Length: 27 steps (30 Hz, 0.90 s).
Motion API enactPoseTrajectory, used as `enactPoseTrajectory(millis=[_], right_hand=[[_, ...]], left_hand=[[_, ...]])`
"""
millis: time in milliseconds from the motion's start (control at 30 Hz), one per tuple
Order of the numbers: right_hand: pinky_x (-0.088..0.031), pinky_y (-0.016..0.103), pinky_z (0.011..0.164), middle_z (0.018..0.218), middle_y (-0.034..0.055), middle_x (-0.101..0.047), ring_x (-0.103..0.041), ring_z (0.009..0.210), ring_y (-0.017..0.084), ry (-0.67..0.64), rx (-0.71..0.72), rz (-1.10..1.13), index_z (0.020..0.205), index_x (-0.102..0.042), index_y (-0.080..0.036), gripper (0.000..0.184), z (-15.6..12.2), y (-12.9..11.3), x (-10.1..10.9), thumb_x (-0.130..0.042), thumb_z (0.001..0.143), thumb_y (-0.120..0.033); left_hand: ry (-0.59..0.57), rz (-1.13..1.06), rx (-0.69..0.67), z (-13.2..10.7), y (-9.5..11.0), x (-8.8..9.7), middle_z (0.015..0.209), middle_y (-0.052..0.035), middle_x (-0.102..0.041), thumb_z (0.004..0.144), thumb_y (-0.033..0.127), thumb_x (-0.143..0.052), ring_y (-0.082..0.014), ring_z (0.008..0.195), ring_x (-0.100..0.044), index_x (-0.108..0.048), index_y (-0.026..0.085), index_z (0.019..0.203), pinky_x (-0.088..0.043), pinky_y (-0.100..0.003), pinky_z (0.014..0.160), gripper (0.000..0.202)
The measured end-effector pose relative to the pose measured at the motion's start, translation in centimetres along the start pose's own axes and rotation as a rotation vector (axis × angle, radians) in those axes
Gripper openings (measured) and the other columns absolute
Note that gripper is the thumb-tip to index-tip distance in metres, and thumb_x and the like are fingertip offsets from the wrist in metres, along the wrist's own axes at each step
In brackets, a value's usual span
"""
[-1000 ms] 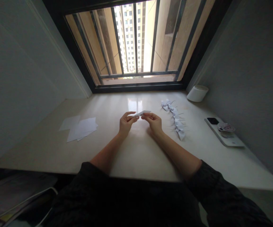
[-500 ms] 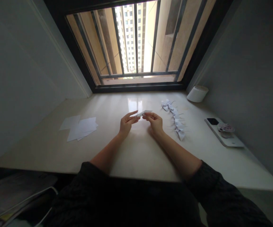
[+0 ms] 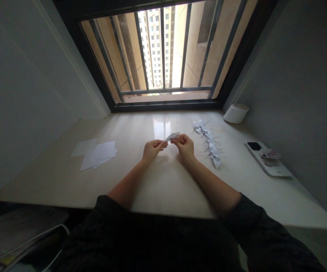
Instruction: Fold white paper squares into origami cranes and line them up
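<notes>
A small folded piece of white paper (image 3: 172, 136) is held just above the pale tabletop (image 3: 166, 185) in the middle of the view. My left hand (image 3: 152, 150) pinches its near left end with curled fingers. My right hand (image 3: 184, 146) grips its right side, fingers bent and closed on the fold. To the right of my right hand lies a row of several finished white folded paper figures (image 3: 210, 144). A loose pile of flat white paper sheets (image 3: 96, 153) lies to the left of my left hand.
A white phone with a round ring holder (image 3: 268, 158) lies at the right, near the wall. A white roll (image 3: 236, 113) sits in the back right corner. A barred window (image 3: 163, 56) runs along the far edge. Grey walls close in both sides.
My left hand's fingers, stretched out before, have curled in onto the paper. The paper now tilts up more steeply. Both hands have stayed in the same place.
</notes>
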State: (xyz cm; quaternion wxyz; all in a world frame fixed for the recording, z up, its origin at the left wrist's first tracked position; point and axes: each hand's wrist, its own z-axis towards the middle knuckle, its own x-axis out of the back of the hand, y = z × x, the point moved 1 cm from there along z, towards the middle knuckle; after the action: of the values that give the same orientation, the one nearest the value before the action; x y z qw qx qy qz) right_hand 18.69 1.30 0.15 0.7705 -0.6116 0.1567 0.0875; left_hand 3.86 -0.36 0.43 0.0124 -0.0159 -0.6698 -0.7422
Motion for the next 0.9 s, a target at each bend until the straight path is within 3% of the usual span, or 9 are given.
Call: enactPoseTrajectory(millis=[133,233,633,900], right_hand=[[-0.051,0.028,0.062,0.056,-0.0076,-0.052,-0.06,0.058,0.012,0.035,0.01,0.003,0.058,-0.033,-0.022,0.046,-0.1,0.05,-0.02,-0.077,0.054,-0.035],[-0.051,0.028,0.061,0.054,-0.0079,-0.05,-0.06,0.057,0.012,0.006,0.005,0.022,0.057,-0.03,-0.022,0.049,-0.12,0.11,-0.09,-0.077,0.054,-0.035],[-0.049,0.027,0.06,0.059,-0.0052,-0.063,-0.066,0.059,0.018,0.09,-0.028,-0.066,0.08,-0.038,-0.023,0.045,-0.07,0.37,0.23,-0.074,0.058,-0.04],[-0.048,0.028,0.064,0.061,-0.0035,-0.065,-0.065,0.058,0.016,0.101,-0.005,-0.033,0.091,-0.045,-0.021,0.047,-0.1,0.1,0.3,-0.074,0.058,-0.038]], left_hand=[[0.024,-0.019,0.031,0.16,-0.23,0.1,0.079,-0.0113,-0.071,0.065,0.049,-0.068,-0.0194,0.072,-0.067,-0.071,0.013,0.079,-0.053,-0.03,0.064,0.038],[0.047,-0.011,0.046,0.22,-0.19,0.18,0.077,-0.0115,-0.071,0.064,0.049,-0.069,-0.0188,0.07,-0.067,-0.072,0.013,0.078,-0.053,-0.03,0.063,0.039],[-0.054,0.007,0.087,0.51,-1.06,0.33,0.081,-0.0116,-0.071,0.067,0.05,-0.066,-0.0202,0.075,-0.068,-0.071,0.014,0.085,-0.053,-0.03,0.065,0.041],[-0.128,-0.035,0.168,0.31,-0.36,0.35,0.082,-0.0121,-0.071,0.067,0.049,-0.068,-0.0204,0.075,-0.068,-0.071,0.015,0.083,-0.052,-0.029,0.064,0.038]])
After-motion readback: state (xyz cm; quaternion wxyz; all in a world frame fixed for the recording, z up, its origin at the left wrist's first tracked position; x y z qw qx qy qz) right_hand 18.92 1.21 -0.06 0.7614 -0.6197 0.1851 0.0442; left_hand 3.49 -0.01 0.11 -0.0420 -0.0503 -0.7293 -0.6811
